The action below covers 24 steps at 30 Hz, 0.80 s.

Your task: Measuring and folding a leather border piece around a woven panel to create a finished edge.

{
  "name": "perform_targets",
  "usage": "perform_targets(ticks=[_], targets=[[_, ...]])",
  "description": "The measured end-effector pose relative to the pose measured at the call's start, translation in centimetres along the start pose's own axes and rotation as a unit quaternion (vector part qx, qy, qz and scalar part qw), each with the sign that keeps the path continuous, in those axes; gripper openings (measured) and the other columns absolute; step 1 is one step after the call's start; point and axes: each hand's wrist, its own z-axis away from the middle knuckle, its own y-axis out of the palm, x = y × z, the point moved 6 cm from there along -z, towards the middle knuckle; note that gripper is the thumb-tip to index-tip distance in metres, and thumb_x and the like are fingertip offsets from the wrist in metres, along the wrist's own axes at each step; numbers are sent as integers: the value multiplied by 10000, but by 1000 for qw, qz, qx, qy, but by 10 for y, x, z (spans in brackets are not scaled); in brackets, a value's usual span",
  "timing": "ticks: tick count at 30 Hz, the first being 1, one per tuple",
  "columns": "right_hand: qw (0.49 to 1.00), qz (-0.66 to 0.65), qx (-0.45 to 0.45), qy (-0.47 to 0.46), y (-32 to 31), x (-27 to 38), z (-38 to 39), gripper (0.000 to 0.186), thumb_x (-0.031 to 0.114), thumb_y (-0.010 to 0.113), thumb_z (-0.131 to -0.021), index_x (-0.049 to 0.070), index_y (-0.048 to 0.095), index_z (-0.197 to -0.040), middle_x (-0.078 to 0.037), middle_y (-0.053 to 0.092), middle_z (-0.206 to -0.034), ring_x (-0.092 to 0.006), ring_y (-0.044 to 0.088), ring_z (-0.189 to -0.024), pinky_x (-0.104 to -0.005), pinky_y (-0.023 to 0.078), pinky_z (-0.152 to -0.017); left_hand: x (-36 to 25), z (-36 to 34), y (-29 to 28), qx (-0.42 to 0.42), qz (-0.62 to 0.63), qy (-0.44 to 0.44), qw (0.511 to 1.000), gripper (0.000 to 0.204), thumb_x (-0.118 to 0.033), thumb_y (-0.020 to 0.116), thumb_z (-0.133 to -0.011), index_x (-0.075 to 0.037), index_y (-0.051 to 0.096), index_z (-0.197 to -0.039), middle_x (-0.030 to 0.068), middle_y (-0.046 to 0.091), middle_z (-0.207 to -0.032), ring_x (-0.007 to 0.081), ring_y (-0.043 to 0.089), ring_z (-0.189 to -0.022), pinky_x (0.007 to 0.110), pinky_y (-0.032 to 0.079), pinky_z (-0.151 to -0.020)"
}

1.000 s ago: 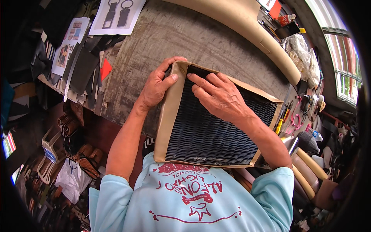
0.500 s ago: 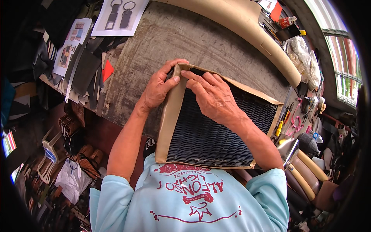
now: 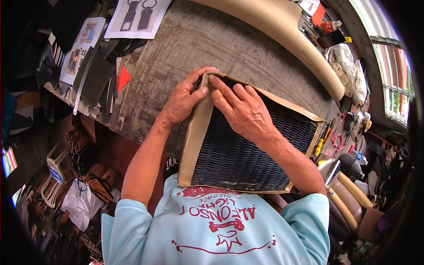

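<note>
A black woven panel (image 3: 238, 163) with a tan leather-like border (image 3: 191, 150) lies tilted between my body and the worktable. My left hand (image 3: 185, 97) grips its upper left corner, fingers over the outer edge and thumb on the outside of the tan side. My right hand (image 3: 243, 110) lies over the panel, its index fingertip pressing inside that same corner. The other right fingers are curled below the top border; their tips and the thumb are hidden, so I cannot see what, if anything, they hold.
The worktable (image 3: 163, 48) bears a long curved tan piece (image 3: 313, 62), printed sheets (image 3: 132, 17) and dark scraps (image 3: 92, 75). Tools (image 3: 324, 137), a plastic bag (image 3: 346, 70) and padded tan pieces (image 3: 349, 194) crowd the right. A white chair (image 3: 53, 176) stands lower left.
My right index finger has moved up and left into the corner, with the hand following slightly. The panel's upper corner and my left hand have shifted a little to the right.
</note>
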Motion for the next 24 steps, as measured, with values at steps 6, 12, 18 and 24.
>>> perform_targets(ticks=[6,12,18,24], targets=[[1000,26,-2,-5,0,2,-2,270,113,655,-804,56,566,-1053,-93,561,-1316,-197,564,-857,-341,490,-774,-1,1,0,3,-3,-4,1000,467,-196,547,-935,-71,509,-1383,84,556,-1330,194,501,-1251,352,387,-1081],[1000,14,-18,16,-2,4,-5,283,91,659,-782,56,565,-1046,-82,555,-1301,-204,567,-850,-351,488,-776,2,2,2,9,17,-31,999,473,-170,523,-939,-52,489,-1396,63,543,-1356,159,498,-1247,317,384,-1082],[999,30,10,39,-6,8,-8,276,105,654,-784,76,572,-1047,-62,552,-1283,-196,563,-837,-343,472,-759,1,0,0,8,-29,-3,1000,453,-156,504,-950,-67,496,-1394,58,546,-1350,150,504,-1237,313,393,-1074],[986,151,61,-17,-6,5,11,228,148,630,-810,93,575,-1024,-56,547,-1275,-180,542,-855,-331,470,-798,0,0,0,12,-22,-3,1000,460,-138,498,-936,-59,497,-1390,62,543,-1361,157,500,-1247,322,384,-1087]])
